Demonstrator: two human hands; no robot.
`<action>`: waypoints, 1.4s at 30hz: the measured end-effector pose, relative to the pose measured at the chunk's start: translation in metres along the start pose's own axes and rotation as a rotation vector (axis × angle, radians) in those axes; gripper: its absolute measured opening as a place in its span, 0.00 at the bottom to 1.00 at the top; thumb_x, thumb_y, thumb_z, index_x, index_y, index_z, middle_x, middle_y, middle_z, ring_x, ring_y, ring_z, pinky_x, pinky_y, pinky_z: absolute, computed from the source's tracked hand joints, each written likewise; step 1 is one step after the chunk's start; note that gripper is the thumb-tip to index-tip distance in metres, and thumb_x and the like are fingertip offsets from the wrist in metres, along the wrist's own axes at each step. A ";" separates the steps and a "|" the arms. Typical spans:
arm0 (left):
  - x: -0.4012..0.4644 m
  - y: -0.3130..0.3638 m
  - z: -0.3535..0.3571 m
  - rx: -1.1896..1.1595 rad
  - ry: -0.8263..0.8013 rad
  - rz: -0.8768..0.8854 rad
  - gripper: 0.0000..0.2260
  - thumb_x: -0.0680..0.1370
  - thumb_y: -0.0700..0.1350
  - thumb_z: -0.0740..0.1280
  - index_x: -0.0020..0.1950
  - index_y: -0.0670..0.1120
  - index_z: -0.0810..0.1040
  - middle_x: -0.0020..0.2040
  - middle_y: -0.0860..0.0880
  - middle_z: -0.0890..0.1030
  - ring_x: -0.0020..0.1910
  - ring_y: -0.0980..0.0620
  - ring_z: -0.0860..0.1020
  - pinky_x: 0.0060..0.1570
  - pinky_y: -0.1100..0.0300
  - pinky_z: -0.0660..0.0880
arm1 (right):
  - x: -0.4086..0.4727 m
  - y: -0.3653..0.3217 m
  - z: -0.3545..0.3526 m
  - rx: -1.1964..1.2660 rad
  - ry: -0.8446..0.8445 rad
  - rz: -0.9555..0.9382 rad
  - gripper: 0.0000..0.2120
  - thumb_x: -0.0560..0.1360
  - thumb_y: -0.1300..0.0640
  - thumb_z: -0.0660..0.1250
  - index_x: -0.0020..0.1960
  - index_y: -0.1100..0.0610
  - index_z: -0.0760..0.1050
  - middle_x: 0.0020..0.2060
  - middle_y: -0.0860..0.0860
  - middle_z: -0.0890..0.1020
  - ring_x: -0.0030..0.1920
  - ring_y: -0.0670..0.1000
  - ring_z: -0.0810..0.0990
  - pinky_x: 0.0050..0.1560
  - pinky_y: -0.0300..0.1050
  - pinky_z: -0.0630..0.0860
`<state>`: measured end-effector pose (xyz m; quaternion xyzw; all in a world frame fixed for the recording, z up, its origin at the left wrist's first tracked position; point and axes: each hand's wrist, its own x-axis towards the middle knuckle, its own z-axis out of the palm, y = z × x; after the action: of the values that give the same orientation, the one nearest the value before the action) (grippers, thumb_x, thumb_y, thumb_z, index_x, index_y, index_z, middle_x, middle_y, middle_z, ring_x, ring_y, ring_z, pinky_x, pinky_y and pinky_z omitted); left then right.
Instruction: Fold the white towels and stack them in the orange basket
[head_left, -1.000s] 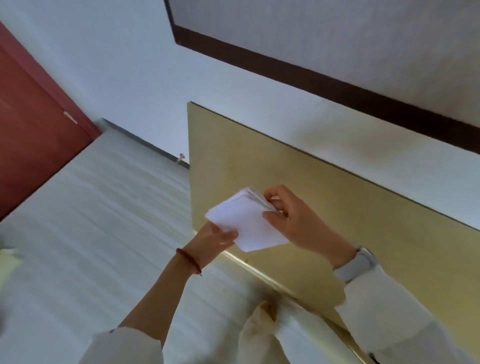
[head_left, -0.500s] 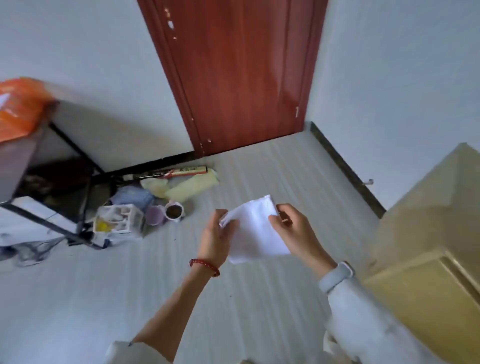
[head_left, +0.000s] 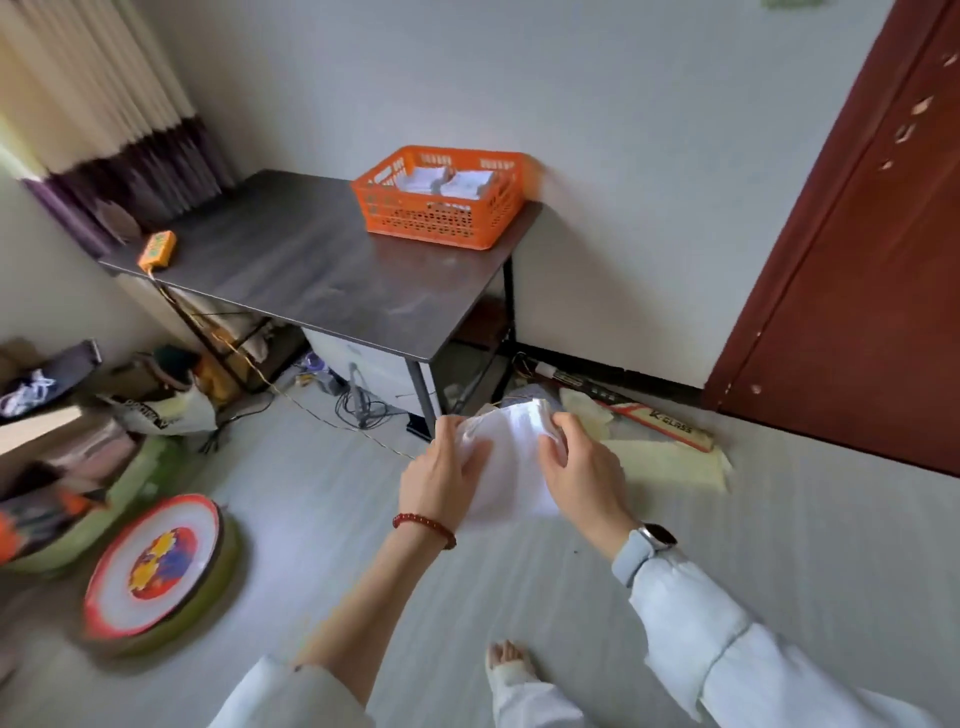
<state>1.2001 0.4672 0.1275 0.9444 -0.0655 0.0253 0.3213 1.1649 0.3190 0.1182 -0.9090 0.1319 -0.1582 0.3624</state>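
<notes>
A folded white towel (head_left: 511, 467) hangs in the air between my two hands, above the floor and in front of the table. My left hand (head_left: 441, 475) grips its left edge and my right hand (head_left: 579, 467) grips its right edge near the top. The orange basket (head_left: 441, 200) stands on the far right corner of the dark table (head_left: 311, 265), against the wall. Folded white towels (head_left: 447, 182) lie inside it in two piles.
A small orange device (head_left: 158, 249) with a cord lies on the table's left end. Cables and boxes sit under the table. A round cushion (head_left: 156, 566) and clutter fill the floor at left. A red-brown door (head_left: 857, 260) is at right, with flat items (head_left: 649, 421) on the floor beside it.
The view has swung left from the yellow cabinet, past the door, to the table with the basket. Both hands have kept hold of the towel throughout.
</notes>
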 end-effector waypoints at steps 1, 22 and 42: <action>0.029 -0.015 -0.005 -0.107 -0.022 -0.067 0.10 0.78 0.48 0.62 0.54 0.43 0.68 0.39 0.46 0.77 0.41 0.40 0.75 0.37 0.54 0.69 | 0.028 -0.009 0.020 0.026 -0.014 -0.007 0.09 0.77 0.55 0.59 0.53 0.58 0.72 0.40 0.59 0.81 0.43 0.64 0.78 0.38 0.50 0.69; 0.522 -0.231 -0.115 -0.187 0.127 -0.153 0.07 0.79 0.43 0.59 0.45 0.43 0.75 0.40 0.49 0.76 0.39 0.49 0.71 0.39 0.60 0.65 | 0.446 -0.211 0.315 0.182 -0.257 -0.003 0.11 0.79 0.55 0.56 0.59 0.56 0.68 0.44 0.54 0.79 0.43 0.56 0.78 0.45 0.54 0.75; 0.940 -0.101 0.015 -0.277 -0.346 0.140 0.13 0.80 0.48 0.56 0.58 0.43 0.73 0.49 0.47 0.78 0.42 0.51 0.72 0.41 0.61 0.68 | 0.807 -0.117 0.318 -0.060 0.132 0.390 0.10 0.78 0.57 0.55 0.58 0.58 0.69 0.31 0.51 0.73 0.28 0.51 0.69 0.27 0.43 0.59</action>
<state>2.1446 0.4365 0.1386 0.8746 -0.1878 -0.1239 0.4295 2.0402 0.3112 0.1371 -0.8642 0.3334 -0.1403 0.3497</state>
